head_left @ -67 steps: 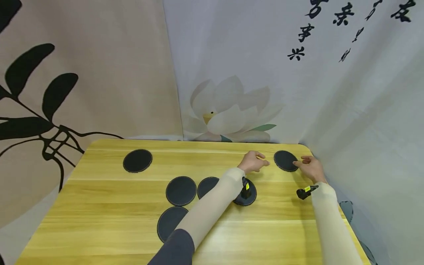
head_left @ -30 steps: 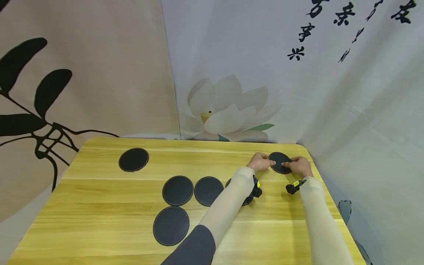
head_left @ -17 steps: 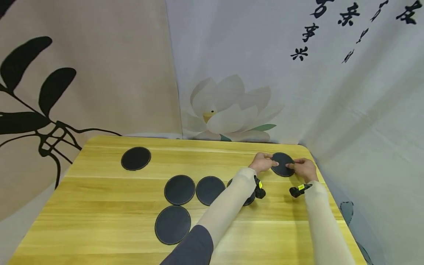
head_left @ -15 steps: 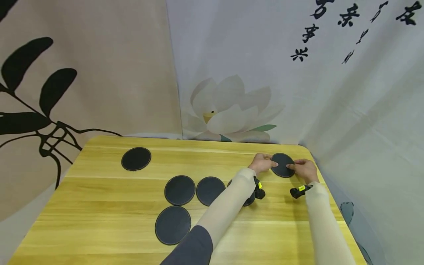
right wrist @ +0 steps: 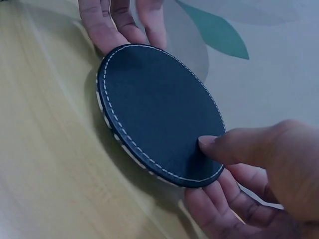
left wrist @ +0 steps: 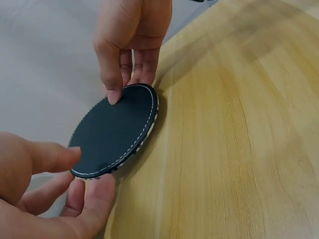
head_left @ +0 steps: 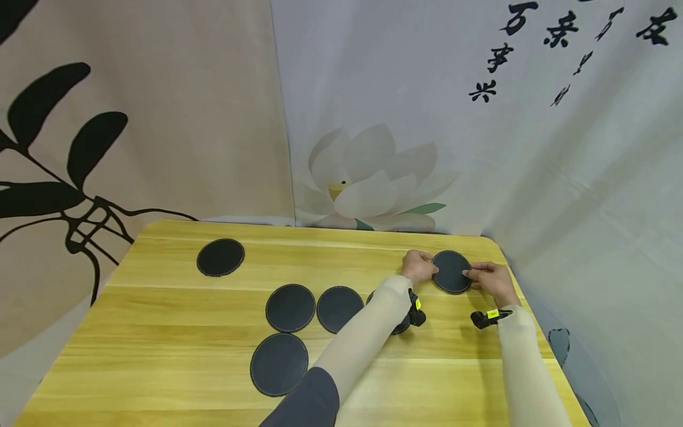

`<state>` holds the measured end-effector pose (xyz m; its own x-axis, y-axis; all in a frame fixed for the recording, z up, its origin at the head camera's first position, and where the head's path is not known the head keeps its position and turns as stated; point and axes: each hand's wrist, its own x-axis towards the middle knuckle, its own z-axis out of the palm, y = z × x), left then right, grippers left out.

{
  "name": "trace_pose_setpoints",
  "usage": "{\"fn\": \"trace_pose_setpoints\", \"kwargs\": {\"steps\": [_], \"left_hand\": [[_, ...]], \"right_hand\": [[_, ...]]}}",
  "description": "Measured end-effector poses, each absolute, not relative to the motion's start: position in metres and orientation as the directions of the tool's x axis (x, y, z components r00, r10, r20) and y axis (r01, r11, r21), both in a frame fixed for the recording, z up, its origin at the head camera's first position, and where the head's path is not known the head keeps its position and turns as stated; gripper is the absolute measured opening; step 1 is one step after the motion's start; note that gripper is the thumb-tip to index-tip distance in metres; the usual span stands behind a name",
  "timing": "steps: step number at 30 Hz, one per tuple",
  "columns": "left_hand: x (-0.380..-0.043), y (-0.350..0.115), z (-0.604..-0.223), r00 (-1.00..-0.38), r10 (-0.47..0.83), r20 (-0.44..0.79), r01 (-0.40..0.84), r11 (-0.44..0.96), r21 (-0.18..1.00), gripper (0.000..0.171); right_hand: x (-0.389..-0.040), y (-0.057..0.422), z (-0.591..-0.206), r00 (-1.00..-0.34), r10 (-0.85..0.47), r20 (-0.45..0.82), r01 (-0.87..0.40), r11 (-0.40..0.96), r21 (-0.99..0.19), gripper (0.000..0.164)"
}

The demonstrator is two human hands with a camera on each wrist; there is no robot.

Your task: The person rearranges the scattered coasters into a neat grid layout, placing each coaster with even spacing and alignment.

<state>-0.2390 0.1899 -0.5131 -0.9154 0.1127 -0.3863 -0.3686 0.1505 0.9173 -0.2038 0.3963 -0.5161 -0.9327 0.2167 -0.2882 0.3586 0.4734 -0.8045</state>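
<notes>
Matt leather-like disc (head_left: 450, 271), wood-grain tabletop (head_left: 171, 338), cloth backdrop (head_left: 203, 118)

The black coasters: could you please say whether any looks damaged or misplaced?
Nothing looks damaged, though the left sleeve partly hides one coaster. The held coaster tilts between left hand and right hand; only the leftmost coaster seems misplaced, lying apart.

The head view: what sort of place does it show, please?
Probably a makeshift recording corner, though the wider room is out of view. Cloth backdrops, one printed with a lotus, rise behind a wood-grain table, where several round black stitched coasters lie spread out.
</notes>
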Motion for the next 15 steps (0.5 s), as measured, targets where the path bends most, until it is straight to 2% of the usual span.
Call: {"fn": "trace_pose_setpoints", "kwargs": {"steps": [4, 15], "left_hand": [[-0.234, 0.187, -0.51, -0.928, 0.068, -0.366, -0.356, 0.131, 0.925, 0.026], [-0.231, 0.175, -0.517, -0.943, 0.055, -0.329, -0.317, 0.161, 0.935, 0.033]], "right_hand": [[-0.197, 0.394, -0.511, -0.944, 0.185, -0.274, 0.329, 0.463, -0.823, 0.056], [-0.187, 0.388, -0.511, -0.952, 0.134, -0.275, 0.306, 0.429, -0.85, 0.059]]}}
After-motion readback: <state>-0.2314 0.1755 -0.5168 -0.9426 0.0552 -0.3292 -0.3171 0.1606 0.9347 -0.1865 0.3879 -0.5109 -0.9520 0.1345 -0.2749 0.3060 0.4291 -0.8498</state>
